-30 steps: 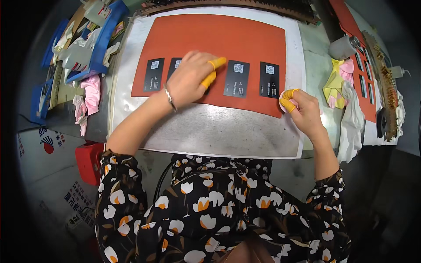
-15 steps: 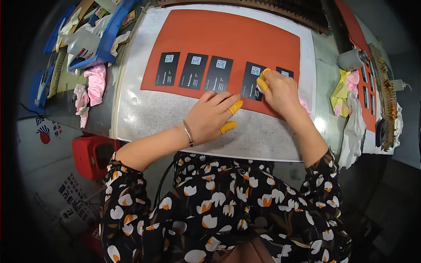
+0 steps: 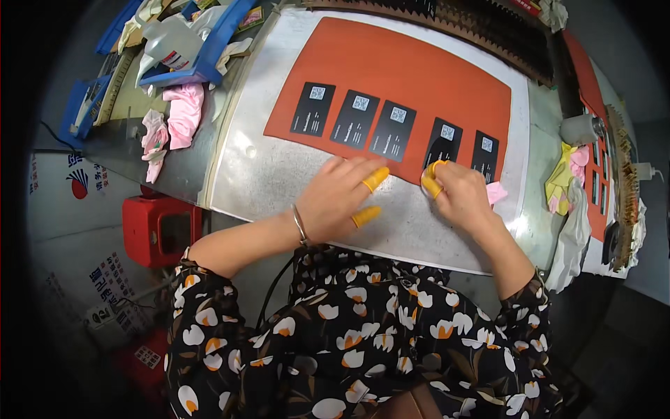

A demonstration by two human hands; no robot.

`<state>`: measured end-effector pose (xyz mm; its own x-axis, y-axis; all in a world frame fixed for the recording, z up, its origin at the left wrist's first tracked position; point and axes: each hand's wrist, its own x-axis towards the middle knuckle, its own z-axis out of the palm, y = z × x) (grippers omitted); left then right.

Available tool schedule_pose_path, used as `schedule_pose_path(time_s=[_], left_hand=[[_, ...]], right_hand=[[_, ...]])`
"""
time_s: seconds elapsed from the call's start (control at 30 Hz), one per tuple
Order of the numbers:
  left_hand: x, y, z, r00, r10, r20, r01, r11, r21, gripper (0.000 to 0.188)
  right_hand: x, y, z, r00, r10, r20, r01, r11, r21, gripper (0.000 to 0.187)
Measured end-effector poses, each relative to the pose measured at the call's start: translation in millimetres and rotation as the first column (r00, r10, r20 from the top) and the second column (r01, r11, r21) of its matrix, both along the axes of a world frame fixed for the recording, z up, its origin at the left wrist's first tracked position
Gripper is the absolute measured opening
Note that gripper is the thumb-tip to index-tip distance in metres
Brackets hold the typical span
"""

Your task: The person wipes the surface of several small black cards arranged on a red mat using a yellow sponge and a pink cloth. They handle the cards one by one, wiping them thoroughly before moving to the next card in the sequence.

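Five black cards lie in a row on an orange-red mat [image 3: 412,59], each with a square code and pale print. My left hand [image 3: 338,195] rests flat at the mat's front edge, just below the third card [image 3: 392,133]. Its fingers are stretched out, and two wear yellow finger cots. My right hand [image 3: 457,190] is closed at the lower end of the fourth card [image 3: 444,141], with yellow cots on thumb and forefinger. A pink cloth [image 3: 496,193] sticks out beside this hand; the part within the fingers is mostly hidden. Farther right is the fifth card [image 3: 484,155].
A blue bin [image 3: 202,70] holding a clear bottle [image 3: 171,45] stands at the left, with pink cloth [image 3: 185,115] hanging below it. Toothed dark strips [image 3: 447,28] line the back. Yellow cloth [image 3: 560,178] and a metal-topped container [image 3: 581,130] sit at the right. A red stool [image 3: 162,227] stands below.
My right hand has slid down the fourth card toward me, to its lower end, and the pink cloth has shifted with it. The view has turned, shifting the scene rightward. My left hand stays outstretched.
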<state>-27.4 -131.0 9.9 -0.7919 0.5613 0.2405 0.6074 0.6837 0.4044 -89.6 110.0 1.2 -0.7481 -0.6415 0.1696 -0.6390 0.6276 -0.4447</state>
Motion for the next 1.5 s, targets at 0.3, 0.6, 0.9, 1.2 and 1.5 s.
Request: schedule_pose_path(time_s=[0.3, 0.6, 0.9, 1.2, 1.5], left_hand=[[-5, -6, -8, 0.999, 0.034, -0.029, -0.036, 0.995, -0.093, 0.051], [6, -49, -7, 0.994, 0.097, -0.046, -0.095, 0.995, 0.031, 0.052], [-3, -60, -11, 0.995, 0.088, -0.051, -0.090, 0.995, -0.042, 0.053], [6, -82, -12, 0.989, 0.138, -0.054, -0.134, 0.988, 0.070, 0.050], [4, -112, -11, 0.967, 0.241, -0.081, -0.246, 0.968, -0.048, 0.044]], right_hand=[[-40, -66, 0, 0.979, -0.146, -0.142, 0.151, 0.988, 0.027, 0.011], [-8, -76, 4, 0.999, 0.035, -0.030, -0.037, 0.997, -0.069, 0.007], [-52, -123, -6, 0.974, -0.162, -0.156, 0.167, 0.986, 0.016, 0.012], [-29, -131, 10, 0.999, -0.019, 0.041, 0.020, 1.000, -0.019, 0.008], [-66, -194, 3, 0.995, -0.063, -0.079, 0.075, 0.984, 0.161, 0.009]])
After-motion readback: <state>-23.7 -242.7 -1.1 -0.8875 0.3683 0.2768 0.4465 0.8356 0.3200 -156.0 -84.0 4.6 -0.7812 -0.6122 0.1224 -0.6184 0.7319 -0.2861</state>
